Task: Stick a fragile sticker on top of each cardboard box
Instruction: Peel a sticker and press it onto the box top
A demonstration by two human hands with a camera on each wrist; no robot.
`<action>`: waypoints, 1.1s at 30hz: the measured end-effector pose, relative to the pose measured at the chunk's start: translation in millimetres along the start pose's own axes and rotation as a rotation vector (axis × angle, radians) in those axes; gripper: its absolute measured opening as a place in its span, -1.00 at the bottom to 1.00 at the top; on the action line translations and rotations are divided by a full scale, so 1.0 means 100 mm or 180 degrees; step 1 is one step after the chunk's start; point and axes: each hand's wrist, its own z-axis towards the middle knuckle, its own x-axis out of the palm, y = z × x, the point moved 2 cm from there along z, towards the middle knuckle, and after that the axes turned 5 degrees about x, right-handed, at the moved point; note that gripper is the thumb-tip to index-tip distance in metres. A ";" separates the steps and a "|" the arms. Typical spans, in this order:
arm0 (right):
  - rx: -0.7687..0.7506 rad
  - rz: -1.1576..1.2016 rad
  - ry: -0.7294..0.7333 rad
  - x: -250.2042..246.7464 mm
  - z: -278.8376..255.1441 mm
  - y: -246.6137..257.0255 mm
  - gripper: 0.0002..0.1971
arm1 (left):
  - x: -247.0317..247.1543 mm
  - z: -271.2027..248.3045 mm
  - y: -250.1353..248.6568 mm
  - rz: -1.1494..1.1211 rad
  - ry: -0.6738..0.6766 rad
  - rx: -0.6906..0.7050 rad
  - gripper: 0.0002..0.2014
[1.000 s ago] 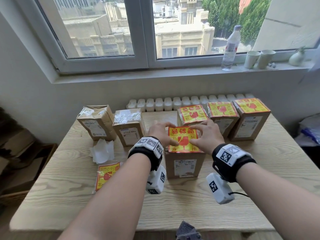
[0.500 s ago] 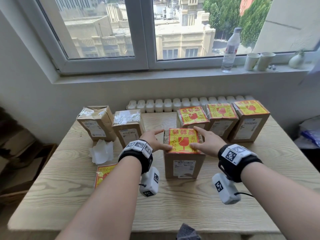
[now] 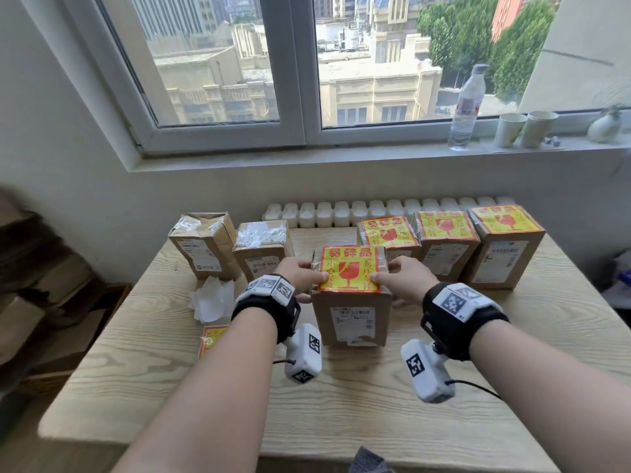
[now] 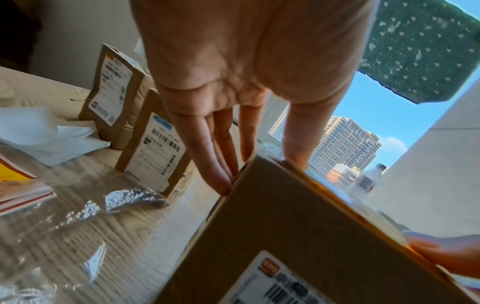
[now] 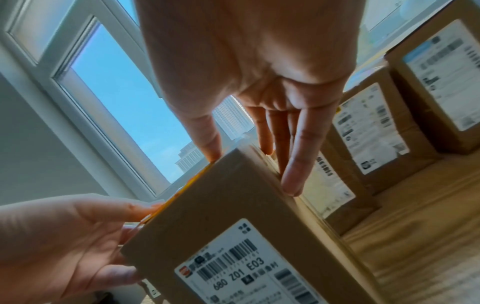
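A cardboard box stands at the table's middle with a yellow-and-red fragile sticker flat on its top. My left hand lies against the box's left side, fingers straight, thumb on the sticker's near left corner. My right hand mirrors it on the right side, thumb on the near right corner. In the left wrist view my left hand's fingers run straight down the box. In the right wrist view my right hand's fingers press the box likewise.
Three stickered boxes stand in a row at the back right. Two plain boxes stand at the back left. Crumpled white backing paper and a loose sticker sheet lie to my left. A bottle and cups sit on the sill.
Both hands have slid outward off the sticker's top to the box's sides, thumbs ending on the sticker's near corners. The box stayed in place.
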 end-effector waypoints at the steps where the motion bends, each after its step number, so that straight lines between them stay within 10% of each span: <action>1: -0.0091 -0.0018 0.0012 0.02 0.00 0.07 -0.41 | -0.06 0.00 0.00 -0.0031 -0.0093 0.0023 -0.77; 23: -0.0296 -0.0231 -0.0415 0.05 0.70 0.80 -0.41 | -0.56 0.78 -0.33 0.0128 -0.0190 0.0071 -0.84; 33: -0.0348 -0.0645 -0.0443 0.12 0.91 0.73 -0.37 | -0.49 1.19 -0.26 0.1349 -0.0229 0.0235 -0.46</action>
